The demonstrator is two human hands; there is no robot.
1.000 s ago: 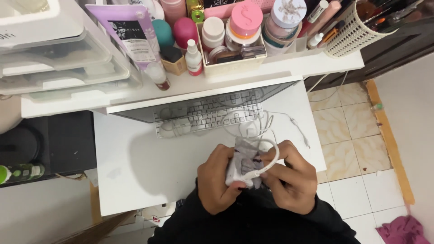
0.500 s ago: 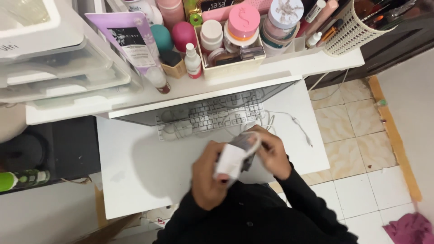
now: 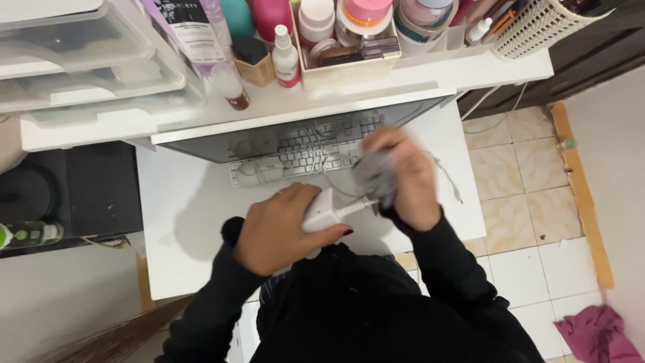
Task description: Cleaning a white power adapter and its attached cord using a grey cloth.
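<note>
My left hand [image 3: 279, 225] grips a white charger block [image 3: 318, 212] over the white desk [image 3: 188, 222]. A white cable [image 3: 355, 205] runs from the block toward my right hand [image 3: 402, 176]. That hand is blurred and closed around a crumpled grey cloth [image 3: 371, 173], held just in front of the white keyboard [image 3: 295, 154]. More of the thin white cable [image 3: 449, 178] lies loose on the desk to the right of my right hand.
A shelf [image 3: 376, 87] above the keyboard holds several cosmetic bottles and jars [image 3: 285, 60], a white mesh basket [image 3: 537, 27] and clear plastic drawers [image 3: 87, 60]. Tiled floor [image 3: 524, 181] lies to the right, with a pink cloth [image 3: 598, 333] on it.
My hands have separated: the left now holds the charger block alone lower left, the right has moved up toward the keyboard with the grey cloth. The view shifted downward.
</note>
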